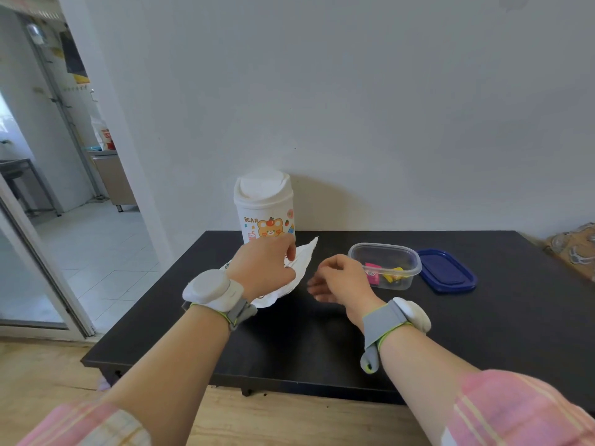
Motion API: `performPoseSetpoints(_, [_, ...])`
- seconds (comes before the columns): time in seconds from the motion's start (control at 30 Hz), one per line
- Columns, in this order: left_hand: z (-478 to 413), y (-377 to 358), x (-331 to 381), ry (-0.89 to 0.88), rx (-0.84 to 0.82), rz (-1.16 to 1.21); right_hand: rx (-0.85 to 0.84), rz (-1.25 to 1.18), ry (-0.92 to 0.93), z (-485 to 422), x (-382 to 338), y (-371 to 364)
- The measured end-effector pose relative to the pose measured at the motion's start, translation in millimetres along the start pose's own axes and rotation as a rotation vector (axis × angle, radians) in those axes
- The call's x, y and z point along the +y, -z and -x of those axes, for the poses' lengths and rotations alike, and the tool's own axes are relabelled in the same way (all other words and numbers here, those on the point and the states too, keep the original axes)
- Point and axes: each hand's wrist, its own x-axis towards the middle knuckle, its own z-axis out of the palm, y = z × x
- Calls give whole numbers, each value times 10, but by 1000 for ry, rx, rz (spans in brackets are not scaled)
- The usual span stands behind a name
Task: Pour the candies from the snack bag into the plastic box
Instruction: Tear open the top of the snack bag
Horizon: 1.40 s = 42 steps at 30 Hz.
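Got left hand (262,263) fingers (291,251) curled down onto the snack bag (304,255), pinching near its upper edge, with the thumb hidden. Can't confirm a full wrap, but reads as a grip, not a flat press. Got right hand (341,278) fingers (317,286) loosely curled, holding nothing visible. Blurred at the tips, so no finer call. Hovers between the bag and the plastic box (383,247), just beside the box's near-left wall.

Moving out:
- Find the bag white, flat and slack, lying on the table (306,342) under the left hand, far corner pointing toward the box. Shows no bulge, so probably empty or close to it. Can't see the opening.
- Find the box open and upright, right of the bag and apart from it. Holds a few candies at the bottom: pink (373,273) and yellow (394,275).
- Find the blue lid (446,272) flat on the table just right of the box. Near or touching its rim, can't tell which.
- Find a white bear-print bin (262,204) behind the bag, at the table's back edge by the wall.
- Note white sensor pods strapped on both wrists (209,289).

Status call: looks mostly or fully done, going by candies in the box and a limp bag on the table. Left to do, if anything: check the bag for stragglers and tip any remainder over the box. Can't rule out leftovers inside from this view. No call for closing the lid.
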Motion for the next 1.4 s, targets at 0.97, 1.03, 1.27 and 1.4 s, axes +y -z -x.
performPoseSetpoints(0.97, [20, -154, -108, 276, 335, 470, -26, 40, -33, -26, -87, 28])
performPoseSetpoints(1.03, [18, -188, -341, 420, 362, 411, -39, 50, -74, -49, -85, 14])
performPoseSetpoints(1.27, [205, -522, -940, 763, -35, 154, -145, 433, -5, -41, 1, -93])
performPoseSetpoints(1.4, [210, -547, -906, 776, -47, 57, -146, 429, 48, -46, -45, -249])
